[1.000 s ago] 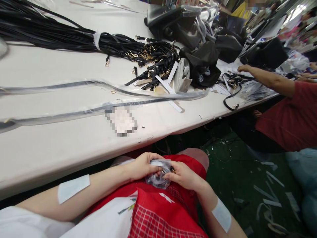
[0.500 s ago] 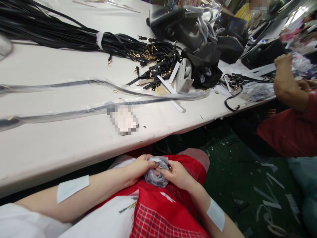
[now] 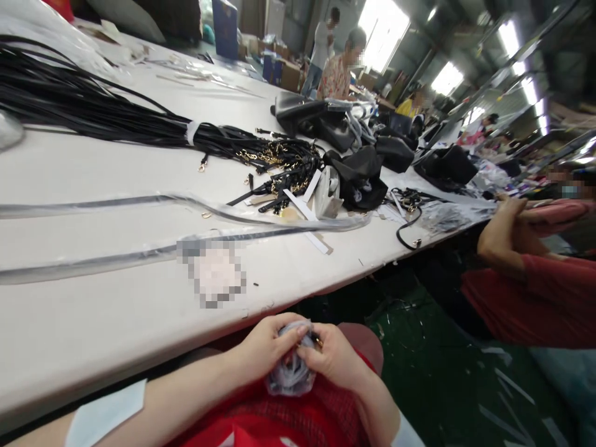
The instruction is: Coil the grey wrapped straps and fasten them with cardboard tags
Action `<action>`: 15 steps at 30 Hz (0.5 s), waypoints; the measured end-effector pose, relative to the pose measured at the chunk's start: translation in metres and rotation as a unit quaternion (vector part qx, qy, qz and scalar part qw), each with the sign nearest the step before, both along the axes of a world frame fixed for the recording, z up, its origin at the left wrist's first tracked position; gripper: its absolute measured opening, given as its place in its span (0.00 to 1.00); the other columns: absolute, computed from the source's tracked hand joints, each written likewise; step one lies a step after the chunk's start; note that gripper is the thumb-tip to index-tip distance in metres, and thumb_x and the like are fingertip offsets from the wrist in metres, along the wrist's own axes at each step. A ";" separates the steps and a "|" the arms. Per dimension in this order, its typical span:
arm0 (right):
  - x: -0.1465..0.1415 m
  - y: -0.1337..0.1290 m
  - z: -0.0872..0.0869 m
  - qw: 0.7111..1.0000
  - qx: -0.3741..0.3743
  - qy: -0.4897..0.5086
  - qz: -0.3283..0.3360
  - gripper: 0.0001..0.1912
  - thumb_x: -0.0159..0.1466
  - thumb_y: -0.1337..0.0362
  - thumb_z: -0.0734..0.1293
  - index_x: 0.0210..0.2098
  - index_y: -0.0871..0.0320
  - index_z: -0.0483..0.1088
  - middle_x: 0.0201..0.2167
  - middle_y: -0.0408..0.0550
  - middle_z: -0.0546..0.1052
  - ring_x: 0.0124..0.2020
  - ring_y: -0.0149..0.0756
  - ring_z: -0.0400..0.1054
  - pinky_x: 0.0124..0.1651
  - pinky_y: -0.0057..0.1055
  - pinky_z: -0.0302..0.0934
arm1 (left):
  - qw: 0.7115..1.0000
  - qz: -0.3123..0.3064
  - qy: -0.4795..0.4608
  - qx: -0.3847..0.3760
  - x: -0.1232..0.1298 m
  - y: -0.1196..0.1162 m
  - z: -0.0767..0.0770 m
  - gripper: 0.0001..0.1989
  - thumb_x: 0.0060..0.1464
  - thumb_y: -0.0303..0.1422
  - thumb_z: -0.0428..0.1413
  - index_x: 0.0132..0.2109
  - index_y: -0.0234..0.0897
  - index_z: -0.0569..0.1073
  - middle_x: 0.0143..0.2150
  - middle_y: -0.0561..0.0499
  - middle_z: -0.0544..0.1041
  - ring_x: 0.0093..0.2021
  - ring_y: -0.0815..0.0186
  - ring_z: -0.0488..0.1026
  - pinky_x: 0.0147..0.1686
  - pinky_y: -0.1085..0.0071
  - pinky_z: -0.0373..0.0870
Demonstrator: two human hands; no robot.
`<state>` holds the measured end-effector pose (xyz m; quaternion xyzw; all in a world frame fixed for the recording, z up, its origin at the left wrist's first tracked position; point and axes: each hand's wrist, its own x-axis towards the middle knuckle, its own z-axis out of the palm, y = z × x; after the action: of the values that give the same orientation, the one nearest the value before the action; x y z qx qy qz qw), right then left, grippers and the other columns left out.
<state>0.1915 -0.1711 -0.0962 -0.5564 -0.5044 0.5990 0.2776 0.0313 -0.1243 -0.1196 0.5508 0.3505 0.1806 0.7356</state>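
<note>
Over my lap, a coiled strap in clear plastic wrap [image 3: 291,376] sits between both hands. My left hand [image 3: 266,347] is closed round its left and upper side, thumb across the top. On its right side, my right hand [image 3: 333,357] pinches the coil, with a bit of gold metal showing by the fingers. On the table in front, a long plastic-sleeved strap [image 3: 153,253] lies in a loop. Beyond it rests a tied bundle of black straps [image 3: 139,124] with gold clasps [image 3: 265,154].
Black bags [image 3: 358,177] and white paper strips [image 3: 305,208] lie on the white table [image 3: 116,323]. A blurred-out object [image 3: 216,273] is near its front edge. At right a co-worker's arm [image 3: 500,239] reaches over the table. Scraps lie on the green floor [image 3: 433,379].
The view has tilted up, showing more of the room. My left thumb has moved across the top of the coil, and my hands have closed nearer together round it.
</note>
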 end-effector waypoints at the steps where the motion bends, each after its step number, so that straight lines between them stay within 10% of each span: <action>1: 0.000 0.003 0.000 0.999 0.000 0.033 -0.012 0.08 0.57 0.65 0.66 0.33 0.63 0.74 0.25 0.44 0.75 0.30 0.35 0.70 0.36 0.28 0.65 | 1.000 0.008 -0.012 -0.019 0.002 0.002 -0.003 0.28 0.53 0.53 0.52 0.44 0.30 0.73 0.27 0.52 0.71 0.22 0.71 0.62 0.22 0.75 0.61; 9: -0.001 0.013 -0.013 0.994 0.000 -0.080 0.073 0.04 0.54 0.69 0.68 0.30 0.62 0.73 0.21 0.36 0.65 0.22 0.24 0.53 0.23 0.20 0.49 | 0.967 -0.035 0.103 0.232 -0.016 0.012 -0.001 0.18 0.62 0.43 0.47 0.35 0.37 0.75 0.34 0.49 0.77 0.36 0.64 0.72 0.38 0.72 0.66; 12: 0.008 0.030 0.001 0.978 0.036 -0.121 0.167 0.09 0.54 0.65 0.71 0.36 0.59 0.76 0.27 0.39 0.72 0.25 0.26 0.61 0.27 0.20 0.55 | 0.973 -0.031 0.082 0.214 -0.027 0.005 -0.006 0.18 0.64 0.42 0.45 0.38 0.39 0.76 0.36 0.51 0.78 0.36 0.66 0.72 0.38 0.76 0.66; 15: 0.022 0.071 0.012 0.952 0.172 -0.233 0.096 0.09 0.62 0.62 0.65 0.39 0.57 0.75 0.35 0.44 0.77 0.34 0.33 0.69 0.37 0.25 0.63 | 0.972 -0.035 0.077 0.221 -0.034 -0.006 -0.015 0.19 0.63 0.44 0.46 0.36 0.40 0.77 0.33 0.52 0.78 0.33 0.66 0.71 0.37 0.77 0.66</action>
<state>0.2138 -0.1002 -0.0838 -0.5730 -0.7014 0.3814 0.1849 -0.0023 -0.1299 -0.1351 0.7237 0.3377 0.1849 0.5728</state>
